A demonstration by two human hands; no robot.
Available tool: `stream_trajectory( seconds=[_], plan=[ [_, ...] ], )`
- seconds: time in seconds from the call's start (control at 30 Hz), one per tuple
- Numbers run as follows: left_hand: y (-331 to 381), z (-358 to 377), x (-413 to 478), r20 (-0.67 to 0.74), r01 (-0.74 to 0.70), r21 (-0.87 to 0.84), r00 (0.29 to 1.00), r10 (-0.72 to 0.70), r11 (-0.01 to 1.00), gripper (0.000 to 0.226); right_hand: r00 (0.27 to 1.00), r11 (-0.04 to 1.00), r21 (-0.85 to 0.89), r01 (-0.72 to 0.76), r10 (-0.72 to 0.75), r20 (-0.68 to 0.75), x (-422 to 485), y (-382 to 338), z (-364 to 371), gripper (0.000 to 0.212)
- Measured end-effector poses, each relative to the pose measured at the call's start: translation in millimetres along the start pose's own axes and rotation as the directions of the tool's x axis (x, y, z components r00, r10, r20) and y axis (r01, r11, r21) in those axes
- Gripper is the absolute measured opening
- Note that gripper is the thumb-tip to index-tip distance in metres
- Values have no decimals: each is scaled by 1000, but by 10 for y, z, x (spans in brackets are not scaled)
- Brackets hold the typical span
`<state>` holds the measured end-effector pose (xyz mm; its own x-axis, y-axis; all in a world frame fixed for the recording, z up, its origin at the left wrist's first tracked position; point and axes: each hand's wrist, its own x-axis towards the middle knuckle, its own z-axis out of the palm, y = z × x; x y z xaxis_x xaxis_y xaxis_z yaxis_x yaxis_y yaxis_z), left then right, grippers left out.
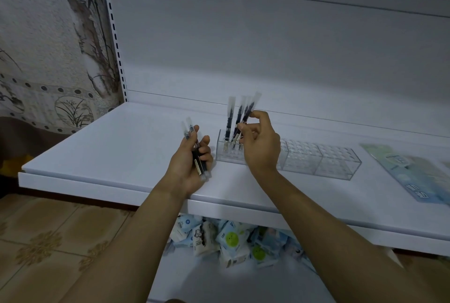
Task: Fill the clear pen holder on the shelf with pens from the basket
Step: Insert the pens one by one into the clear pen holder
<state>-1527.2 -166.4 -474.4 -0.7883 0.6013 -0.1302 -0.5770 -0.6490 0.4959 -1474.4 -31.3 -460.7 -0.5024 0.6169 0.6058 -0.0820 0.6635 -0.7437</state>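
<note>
Bare forearms (136, 241) are being held out above tan floor tiles (43, 241) and a white shelf (109, 151), with bamboo-print wallpaper (48, 46) behind at left. Several pens (198, 156) are being gripped in the left hand (188, 163), just left of the clear pen holder (316, 159). One tilted pen (248, 113) is being pinched by the right hand (261, 146) over the holder's left end, where a few upright pens (228, 117) are being kept. A flat packet (411, 176) is being left at far right.

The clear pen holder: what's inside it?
A few dark pens stand at the left end of the clear pen holder, the right hand pinching one. Its other sections show only empty holes. The hand covers part of the left section.
</note>
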Motion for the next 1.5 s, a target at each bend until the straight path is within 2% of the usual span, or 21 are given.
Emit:
stream_trajectory(
  seconds=[0.6,1.1,1.5],
  plan=[
    [-4,58,-41,-41,25,27,999,-24,999,31,998,992,-122,9,-2,57,25,-16,9,29],
    [12,45,-67,-29,39,1,999,-38,999,22,999,995,-96,7,-2,49,24,-5,5,28],
    [9,38,-62,-37,39,9,999,-38,999,31,999,994,-102,41,-39,18,8,6,18,20]
  ],
)
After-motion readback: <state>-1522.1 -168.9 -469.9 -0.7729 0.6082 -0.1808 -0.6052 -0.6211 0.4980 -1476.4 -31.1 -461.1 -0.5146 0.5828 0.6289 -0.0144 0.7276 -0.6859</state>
